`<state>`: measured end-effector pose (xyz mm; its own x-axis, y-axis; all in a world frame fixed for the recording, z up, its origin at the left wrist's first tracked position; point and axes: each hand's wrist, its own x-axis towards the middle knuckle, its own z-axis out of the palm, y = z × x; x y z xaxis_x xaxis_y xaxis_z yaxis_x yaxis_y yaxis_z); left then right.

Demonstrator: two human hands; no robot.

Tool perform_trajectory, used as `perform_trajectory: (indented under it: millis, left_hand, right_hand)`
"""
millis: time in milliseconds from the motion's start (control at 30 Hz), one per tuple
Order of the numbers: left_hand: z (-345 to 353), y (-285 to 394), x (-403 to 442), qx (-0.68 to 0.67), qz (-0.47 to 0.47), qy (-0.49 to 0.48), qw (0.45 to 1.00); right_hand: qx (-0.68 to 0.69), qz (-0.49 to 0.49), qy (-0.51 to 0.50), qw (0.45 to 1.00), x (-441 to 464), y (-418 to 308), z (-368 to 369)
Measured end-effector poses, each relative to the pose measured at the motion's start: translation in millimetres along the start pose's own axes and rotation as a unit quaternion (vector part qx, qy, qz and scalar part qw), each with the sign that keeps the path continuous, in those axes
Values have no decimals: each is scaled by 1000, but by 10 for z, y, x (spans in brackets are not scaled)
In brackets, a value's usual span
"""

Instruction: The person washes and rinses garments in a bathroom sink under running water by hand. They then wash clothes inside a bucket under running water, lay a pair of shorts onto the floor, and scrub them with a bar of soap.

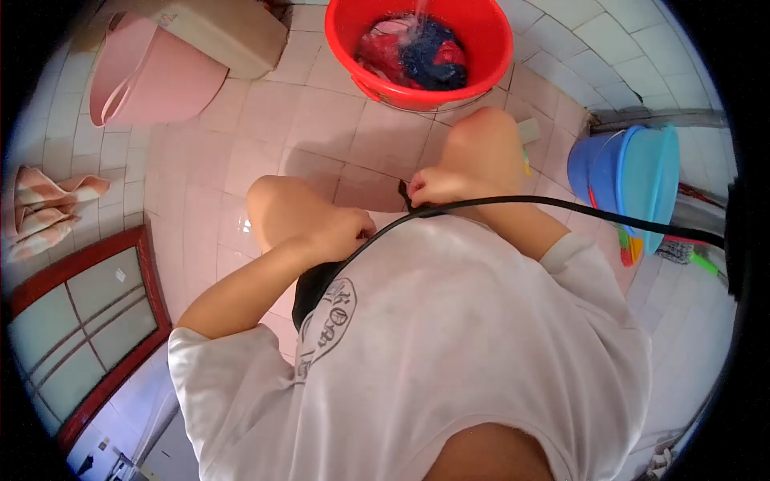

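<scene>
My left hand (349, 231) lies by my left thigh, its fingers curled in against my lap. Close to my right thigh is my right hand (433, 186), also with bent fingers, beside a small dark strip (404, 195). Whatever either hand may hold is hidden. A black cable (513, 199) crosses over my lap and runs to the right edge. Beyond my knees stands a red bucket (343, 56) with wet red, pink and dark blue clothes (429, 60) in it. Water (419, 16) pours onto them from above.
A pink basket (164, 80) and a beige bin (228, 36) stand at the upper left. Blue buckets (592, 172) and a teal basin (654, 184) are at the right. A striped towel (52, 204) hangs near a red-framed door (156, 280). Pink tiles (321, 120) cover the floor.
</scene>
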<state>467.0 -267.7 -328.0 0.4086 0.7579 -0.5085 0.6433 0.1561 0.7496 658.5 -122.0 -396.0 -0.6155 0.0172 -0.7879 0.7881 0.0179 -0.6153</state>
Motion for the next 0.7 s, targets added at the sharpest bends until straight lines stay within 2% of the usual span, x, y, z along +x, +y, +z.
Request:
perform_trajectory:
  millis: [100,133,167,233,267,333,367,433,467,500,567,633,700]
  left_hand:
    - [120,-110,140,-14,-35,46,998]
    - [135,-115,190,-42,-53,77,995]
    - [143,-126,241,-43,-55,79,994]
    - [56,-68,336,63,-73,-101,990]
    - [-16,-57,352,64,-74,-99,990]
    - [-151,-31,356,-31,-81,-219,972]
    - [-163,-46,359,-29,-81,-219,972]
    - [-98,-131,366,-73,-57,-217,972]
    - [43,-225,401,-37,-51,-184,981]
    - [86,-231,415,-30,-49,-184,981]
    - [126,-264,443,-21,-108,-130,985]
    - [52,-240,396,-27,-85,-109,990]
    - [31,-163,313,-104,-97,-37,989]
  right_hand:
    - [-22,-50,-14,998,-29,-45,14]
    - [180,-54,-14,982,-28,-8,93]
    - [376,-54,-12,925,-24,9,143]
    - [384,-86,-3,919,-110,-111,79]
    - [371,-128,-35,919,-175,-176,42]
    - [318,-193,-83,924,-225,-239,51]
    - [266,-223,-89,934,-264,-283,76]
    - [220,-173,-115,953,-277,-275,140]
    - [142,-173,-97,970,-204,-185,207]
    - [68,-216,-77,971,-220,-164,245]
    - [-30,-175,-32,984,-237,-174,311]
    - [-71,-145,-1,987,-178,-191,378]
    - [-92,-161,-12,983,-28,-127,439]
